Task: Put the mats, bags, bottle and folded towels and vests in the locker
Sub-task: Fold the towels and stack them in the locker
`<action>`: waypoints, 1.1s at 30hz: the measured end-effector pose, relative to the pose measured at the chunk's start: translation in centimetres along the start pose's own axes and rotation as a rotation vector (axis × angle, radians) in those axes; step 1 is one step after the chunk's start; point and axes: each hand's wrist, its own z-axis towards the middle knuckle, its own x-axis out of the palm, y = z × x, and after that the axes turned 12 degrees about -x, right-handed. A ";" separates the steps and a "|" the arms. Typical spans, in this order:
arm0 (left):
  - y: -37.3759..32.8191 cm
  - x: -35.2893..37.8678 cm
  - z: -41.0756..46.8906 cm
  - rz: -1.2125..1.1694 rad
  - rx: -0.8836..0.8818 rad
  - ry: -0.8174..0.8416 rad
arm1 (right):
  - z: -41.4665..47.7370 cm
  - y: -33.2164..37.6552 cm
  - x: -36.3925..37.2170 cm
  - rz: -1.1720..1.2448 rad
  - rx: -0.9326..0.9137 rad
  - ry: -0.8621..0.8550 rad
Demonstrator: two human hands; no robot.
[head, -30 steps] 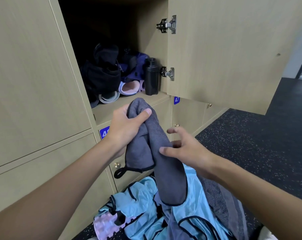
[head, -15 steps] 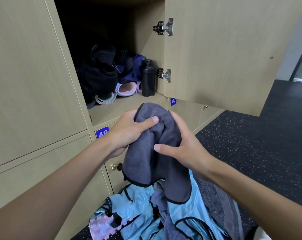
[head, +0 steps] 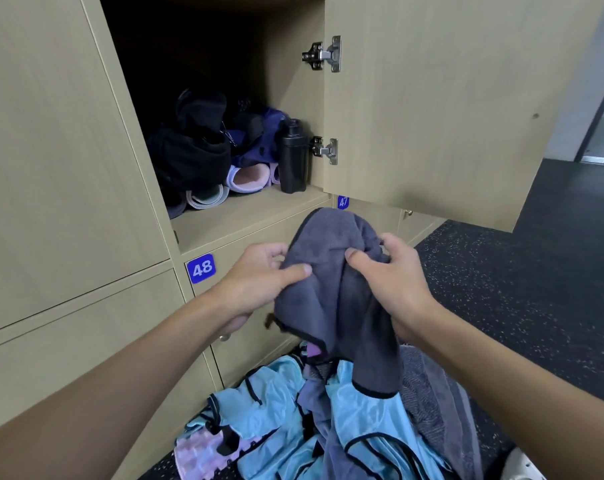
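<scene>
**Two hands are folding one grey towel in front of the open locker.**

The grey towel is hanging bunched in mid-air, just below the locker shelf edge and above the heap on the floor. The left hand is pinching its left fold, thumb in front and fingers behind. The right hand is doing the same on the right, so each grip is closed on cloth, probably to bring the halves together before stowing. Inside, one black bottle is standing upright by the right wall. Two bags, one black bag and one navy bag, are sitting over the rolled mats, which are showing three ends clearly. On the floor, crumpled light-blue vests are lying in a heap too tangled to count, with one more striped grey towel beside them.
</scene>
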 end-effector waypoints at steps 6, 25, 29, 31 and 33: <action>-1.5 0.4 -0.3 0.010 0.124 0.034 | -0.7 0.4 0.5 0.026 -0.108 0.368; 1.7 4.0 -0.3 -0.180 -0.027 -0.291 | -0.3 -0.8 0.3 -0.052 -0.038 0.069; 1.1 3.0 -0.3 -0.313 0.088 -0.356 | -0.5 -0.8 -0.1 0.060 0.084 0.223; 0.7 2.6 -0.5 -0.274 0.148 -0.387 | -0.3 -0.8 -0.3 -0.053 0.072 0.181; 0.4 2.7 -0.7 -0.202 0.185 -0.355 | -0.1 -0.9 -0.5 -0.136 0.027 0.131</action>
